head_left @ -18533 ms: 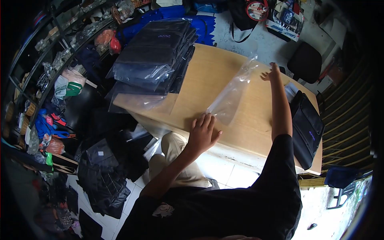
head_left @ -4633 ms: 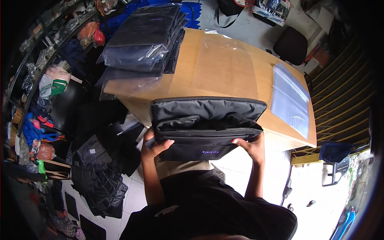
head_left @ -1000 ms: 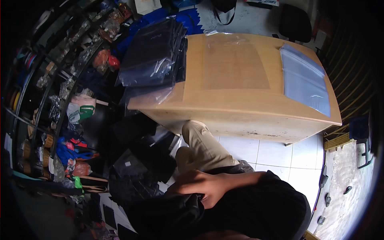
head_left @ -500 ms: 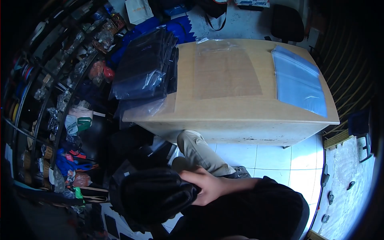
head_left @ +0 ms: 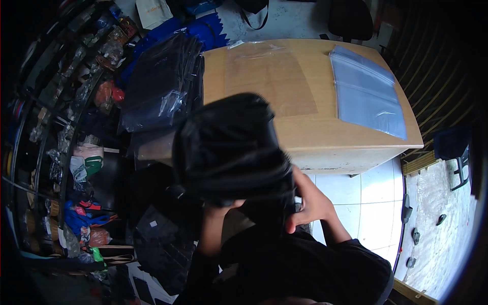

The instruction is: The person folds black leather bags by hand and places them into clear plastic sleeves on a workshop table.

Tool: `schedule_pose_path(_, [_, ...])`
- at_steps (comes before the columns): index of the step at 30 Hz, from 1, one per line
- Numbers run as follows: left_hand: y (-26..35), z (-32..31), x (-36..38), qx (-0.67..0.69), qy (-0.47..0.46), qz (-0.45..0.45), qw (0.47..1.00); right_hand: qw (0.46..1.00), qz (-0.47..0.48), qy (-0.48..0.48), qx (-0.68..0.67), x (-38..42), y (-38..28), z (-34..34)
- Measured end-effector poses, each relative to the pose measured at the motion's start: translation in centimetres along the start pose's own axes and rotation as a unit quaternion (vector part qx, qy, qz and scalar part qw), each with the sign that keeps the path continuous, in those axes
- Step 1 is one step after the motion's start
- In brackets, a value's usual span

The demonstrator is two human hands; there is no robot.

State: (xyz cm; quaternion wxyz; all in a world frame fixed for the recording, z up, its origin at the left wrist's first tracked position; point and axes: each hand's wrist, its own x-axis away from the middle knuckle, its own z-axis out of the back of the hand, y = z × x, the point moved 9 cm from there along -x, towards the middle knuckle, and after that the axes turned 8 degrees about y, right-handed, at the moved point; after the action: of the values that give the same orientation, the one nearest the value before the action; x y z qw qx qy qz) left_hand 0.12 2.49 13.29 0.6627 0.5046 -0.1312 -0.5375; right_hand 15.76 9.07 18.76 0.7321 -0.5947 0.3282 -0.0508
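Held up before me is a black zippered bag (head_left: pixel 229 147), its opening turned toward the camera and its dark inside showing. My right hand (head_left: pixel 311 203) grips the bag's lower right side, thumb and fingers bent round the edge. Under the bag's bottom edge is my left hand (head_left: pixel 223 207), closed against it, with most of its fingers hidden behind the bag. The bag covers the front left part of the wooden table (head_left: pixel 325 137).
Dark plastic packets (head_left: pixel 160 86) are piled on the table's left end. A clear plastic sheet (head_left: pixel 269 76) lies mid-table, and bluish clear plastic bags (head_left: pixel 368 94) lie at right. Crowded shelves (head_left: pixel 66 117) line the left. A black chair (head_left: pixel 351 20) stands behind.
The black bag has risen from my lap to in front of the table, its opening now facing me. My left hand has come into view beneath it; my right hand moved up and right.
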Motion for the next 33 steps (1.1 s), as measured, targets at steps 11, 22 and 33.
schedule_pose_path(11, [-3.8, -7.9, -14.6, -0.333, -0.073, -0.181, 0.922, 0.814, -0.137, 0.563, 0.029, 12.9, 2.0, 16.9])
schedule_pose_path(22, [-6.2, -4.8, -11.1, -0.331, -0.141, -0.181, 0.915, 0.802, -0.181, 0.568, 0.016, 12.6, 5.7, 18.5])
schedule_pose_path(33, [-3.5, -4.3, -16.8, -0.314, -0.057, -0.278, 0.906, 0.881, -0.206, 0.425, 0.017, 9.2, 4.9, 14.8])
